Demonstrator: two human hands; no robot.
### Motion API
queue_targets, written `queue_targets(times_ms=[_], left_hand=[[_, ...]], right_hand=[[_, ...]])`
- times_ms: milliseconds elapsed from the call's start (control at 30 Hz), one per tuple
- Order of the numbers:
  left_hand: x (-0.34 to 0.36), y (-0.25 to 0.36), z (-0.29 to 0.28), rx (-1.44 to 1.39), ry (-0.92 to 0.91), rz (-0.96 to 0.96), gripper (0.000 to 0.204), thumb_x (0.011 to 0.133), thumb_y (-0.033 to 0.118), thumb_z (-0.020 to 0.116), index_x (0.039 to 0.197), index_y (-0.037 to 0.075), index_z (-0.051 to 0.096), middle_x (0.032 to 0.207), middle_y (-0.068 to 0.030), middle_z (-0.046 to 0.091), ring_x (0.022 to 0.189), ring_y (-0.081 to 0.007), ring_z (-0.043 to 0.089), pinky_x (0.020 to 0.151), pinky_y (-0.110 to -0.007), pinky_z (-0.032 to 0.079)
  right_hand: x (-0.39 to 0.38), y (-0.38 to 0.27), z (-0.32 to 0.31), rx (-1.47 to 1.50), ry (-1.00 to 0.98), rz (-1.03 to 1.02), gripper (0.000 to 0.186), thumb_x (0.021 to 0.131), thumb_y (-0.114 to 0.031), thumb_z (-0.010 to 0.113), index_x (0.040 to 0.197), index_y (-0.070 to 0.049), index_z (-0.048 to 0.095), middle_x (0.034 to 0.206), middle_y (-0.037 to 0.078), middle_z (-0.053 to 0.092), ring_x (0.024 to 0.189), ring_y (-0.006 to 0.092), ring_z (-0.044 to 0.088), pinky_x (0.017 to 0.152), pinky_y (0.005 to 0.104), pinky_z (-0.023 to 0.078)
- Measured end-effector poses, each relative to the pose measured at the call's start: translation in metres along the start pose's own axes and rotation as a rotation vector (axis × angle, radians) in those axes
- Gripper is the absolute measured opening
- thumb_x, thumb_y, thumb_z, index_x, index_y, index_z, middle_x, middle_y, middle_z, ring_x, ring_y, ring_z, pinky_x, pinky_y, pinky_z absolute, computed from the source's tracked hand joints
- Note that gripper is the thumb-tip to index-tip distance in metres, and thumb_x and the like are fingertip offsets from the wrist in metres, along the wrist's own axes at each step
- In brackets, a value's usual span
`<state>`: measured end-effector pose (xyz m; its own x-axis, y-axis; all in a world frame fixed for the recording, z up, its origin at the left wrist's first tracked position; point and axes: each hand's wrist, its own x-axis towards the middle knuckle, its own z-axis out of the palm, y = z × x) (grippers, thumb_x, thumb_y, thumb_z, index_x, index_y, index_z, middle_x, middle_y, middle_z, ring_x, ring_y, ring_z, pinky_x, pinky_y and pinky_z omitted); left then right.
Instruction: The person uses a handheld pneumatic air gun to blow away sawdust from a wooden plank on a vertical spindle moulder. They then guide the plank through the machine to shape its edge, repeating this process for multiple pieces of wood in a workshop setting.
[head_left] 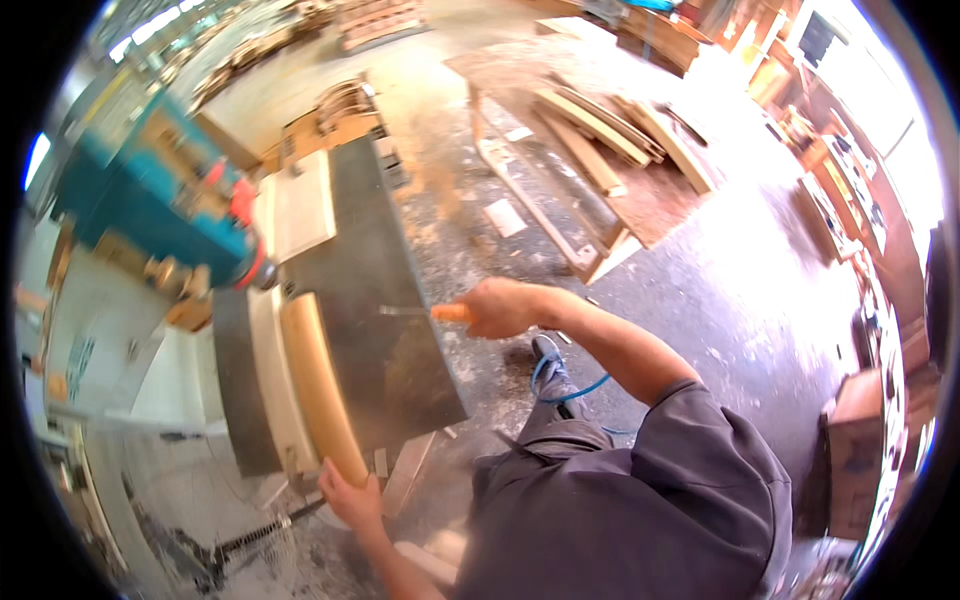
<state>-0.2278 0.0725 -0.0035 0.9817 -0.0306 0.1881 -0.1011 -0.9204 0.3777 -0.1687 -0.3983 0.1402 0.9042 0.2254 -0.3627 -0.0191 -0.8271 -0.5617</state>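
My left hand [349, 494] is closed around the near end of a curved, light-brown wooden piece [324, 392], which lies on a dark machine table [375, 370]. Along its left side runs a pale wooden strip [271, 375]. My right hand [497, 307] grips an orange air blow gun [452, 313], held over the table's right edge. Its thin metal nozzle points left toward the wooden piece and is blurred. A blue hose [592, 388] curls below my right forearm; where it joins the gun is hidden.
A teal machine [150, 195] with a red part and a dark spindle end stands over the table's left side. A pale board [304, 207] lies farther back on the table. To the right, several timber lengths [600, 130] rest on a low platform beside a wooden frame [530, 190].
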Motion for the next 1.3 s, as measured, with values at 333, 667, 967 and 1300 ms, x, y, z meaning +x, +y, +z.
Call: queue_targets(times_ms=[333, 667, 967, 1300], left_hand=[[0.045, 0.023, 0.037, 0.213, 0.004, -0.150, 0.077, 0.083, 0.017, 0.077, 0.151, -0.003, 0.049, 0.140, -0.0283, 0.059, 0.130, -0.0446, 0.055, 0.113, -0.050, 0.044], [0.097, 0.110, 0.064, 0.267, 0.006, -0.112, 0.057, 0.102, 0.030, 0.062, 0.142, -0.009, 0.055, 0.135, -0.0335, 0.063, 0.127, -0.0474, 0.060, 0.111, -0.048, 0.049], [0.132, 0.145, 0.117, 0.258, -0.053, -0.172, 0.055, 0.100, 0.024, 0.064, 0.144, -0.007, 0.054, 0.135, -0.0306, 0.063, 0.127, -0.0447, 0.060, 0.111, -0.047, 0.049], [0.126, 0.125, 0.110, 0.284, -0.073, -0.265, 0.055, 0.097, 0.017, 0.065, 0.146, -0.004, 0.052, 0.135, -0.0274, 0.064, 0.126, -0.0418, 0.061, 0.111, -0.046, 0.049]], right_hand=[[-0.150, 0.421, -0.026, -0.178, 0.813, 0.899, 0.024, 0.094, -0.018, 0.068, 0.114, -0.006, 0.063, 0.115, 0.023, 0.070, 0.107, 0.0445, 0.068, 0.088, 0.0543, 0.055], [-0.097, 0.576, -0.078, -0.144, 0.787, 0.938, 0.045, 0.091, -0.035, 0.073, 0.119, -0.001, 0.062, 0.118, 0.021, 0.068, 0.117, 0.0391, 0.064, 0.096, 0.0486, 0.054], [-0.095, 0.565, -0.137, 0.076, 0.696, 0.821, 0.064, 0.088, -0.048, 0.070, 0.131, -0.001, 0.061, 0.130, 0.025, 0.064, 0.126, 0.0410, 0.059, 0.101, 0.0502, 0.053], [-0.126, 0.581, -0.090, -0.140, 0.821, 0.674, 0.081, 0.072, -0.030, 0.089, 0.142, -0.007, 0.055, 0.142, 0.018, 0.058, 0.130, 0.0387, 0.056, 0.101, 0.0497, 0.054]])
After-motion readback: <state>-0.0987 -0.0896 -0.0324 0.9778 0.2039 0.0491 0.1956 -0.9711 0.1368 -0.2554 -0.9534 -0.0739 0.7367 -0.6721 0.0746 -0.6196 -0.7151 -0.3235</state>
